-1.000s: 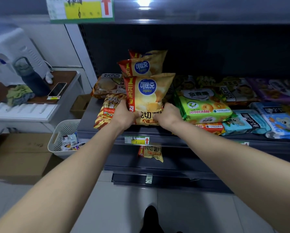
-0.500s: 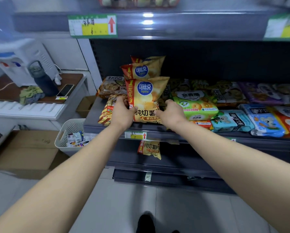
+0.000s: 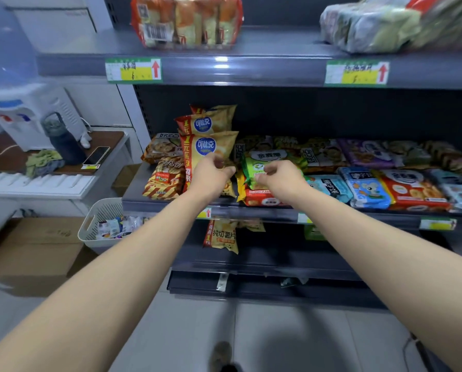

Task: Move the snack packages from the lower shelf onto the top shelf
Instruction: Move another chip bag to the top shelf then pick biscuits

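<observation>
A yellow chip bag (image 3: pixel 207 149) stands upright on the lower shelf (image 3: pixel 358 214), with a second one (image 3: pixel 205 122) behind it. My left hand (image 3: pixel 211 175) hovers in front of the front bag's lower right part, fingers loosely curled and apart, holding nothing that I can see. My right hand (image 3: pixel 281 179) is just right of it, over a green snack package (image 3: pixel 262 163), also loosely curled and empty. Several flat snack packages lie along the lower shelf to the right. The top shelf (image 3: pixel 251 69) carries an orange multipack (image 3: pixel 187 20) and a greenish bundle (image 3: pixel 372 25).
Another chip bag (image 3: pixel 223 236) hangs on the shelf below. A white basket (image 3: pixel 95 224) of small packets sits on the floor at left, next to a cardboard box (image 3: pixel 31 253). A side table (image 3: pixel 109 138) holds a phone, a dark bottle and a water dispenser.
Both hands have let go of the sides of the front chip bag and drawn together in front of it. The view has tilted up, and the top shelf now shows.
</observation>
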